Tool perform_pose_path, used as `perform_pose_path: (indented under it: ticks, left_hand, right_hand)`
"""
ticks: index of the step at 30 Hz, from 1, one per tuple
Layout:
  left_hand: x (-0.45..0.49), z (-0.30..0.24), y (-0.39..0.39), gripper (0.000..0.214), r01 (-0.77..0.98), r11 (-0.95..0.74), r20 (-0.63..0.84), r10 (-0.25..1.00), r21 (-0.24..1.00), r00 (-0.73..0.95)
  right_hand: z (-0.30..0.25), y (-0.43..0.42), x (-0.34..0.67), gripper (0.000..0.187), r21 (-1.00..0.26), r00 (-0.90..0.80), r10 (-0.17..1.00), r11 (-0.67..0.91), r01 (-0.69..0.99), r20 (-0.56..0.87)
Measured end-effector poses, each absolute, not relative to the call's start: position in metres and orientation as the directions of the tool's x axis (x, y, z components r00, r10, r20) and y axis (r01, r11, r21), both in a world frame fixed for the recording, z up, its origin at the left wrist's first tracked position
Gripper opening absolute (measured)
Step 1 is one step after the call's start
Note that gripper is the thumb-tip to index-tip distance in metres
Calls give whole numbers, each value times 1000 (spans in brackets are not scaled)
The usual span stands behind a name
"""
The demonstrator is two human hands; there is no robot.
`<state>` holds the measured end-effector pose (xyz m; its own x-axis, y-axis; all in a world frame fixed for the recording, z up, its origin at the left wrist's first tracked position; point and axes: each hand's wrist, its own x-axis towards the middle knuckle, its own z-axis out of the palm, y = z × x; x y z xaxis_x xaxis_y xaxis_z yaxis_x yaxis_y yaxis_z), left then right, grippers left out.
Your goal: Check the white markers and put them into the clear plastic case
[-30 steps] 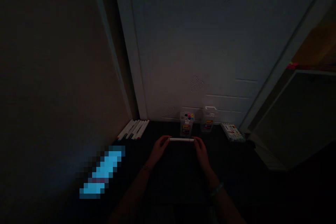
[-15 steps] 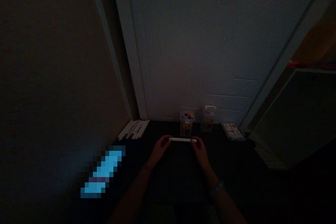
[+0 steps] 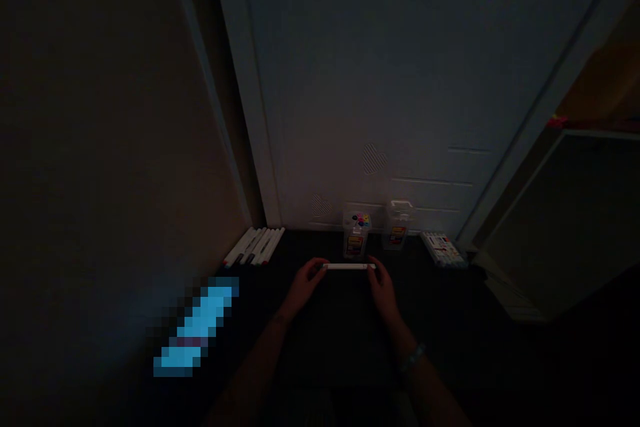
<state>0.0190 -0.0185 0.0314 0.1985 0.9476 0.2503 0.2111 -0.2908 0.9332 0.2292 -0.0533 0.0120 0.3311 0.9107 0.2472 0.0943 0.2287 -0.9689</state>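
Note:
A white marker [image 3: 347, 266] lies level across the space between my hands, above the dark tabletop. My left hand [image 3: 309, 277] pinches its left end between thumb and fingers. Closed on the right end is my right hand [image 3: 381, 283], with a bracelet on that wrist. Just beyond the marker stands a clear plastic case [image 3: 355, 235] with a label and several markers with colourful ends inside. To its right is a second clear case [image 3: 397, 227] with a handle on top. Dim light hides the fine detail of my fingers.
Several white markers [image 3: 255, 246] lie side by side at the back left. At the back right is a flat group of markers [image 3: 444, 249]. A glowing, pixelated screen [image 3: 197, 327] sits at the left. A pale panel [image 3: 350, 80] rises behind the dark table [image 3: 345, 340].
Both hands keep hold of the marker in nearly the same place. My right fingers have shifted very slightly at its right end. Nothing else has visibly moved.

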Motion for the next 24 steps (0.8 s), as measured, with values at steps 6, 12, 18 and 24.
perform_pose_path:
  ticks: [6,12,18,24]
  left_hand:
    - [19,34,-20,36,226,-273,229,952,935,202]
    - [19,32,-20,36,236,-287,244,950,928,195]
    - [19,29,-19,34,226,-306,260,942,925,210]
    - [17,26,-16,32,200,-316,272,937,927,221]
  right_hand:
    - [7,-50,230,52,-976,350,912,187,115,216]
    - [4,-49,230,53,-972,360,905,186,143,226]
    - [7,-51,231,45,-959,347,896,235,160,277]
    - [11,-53,231,43,-964,335,904,233,131,264]
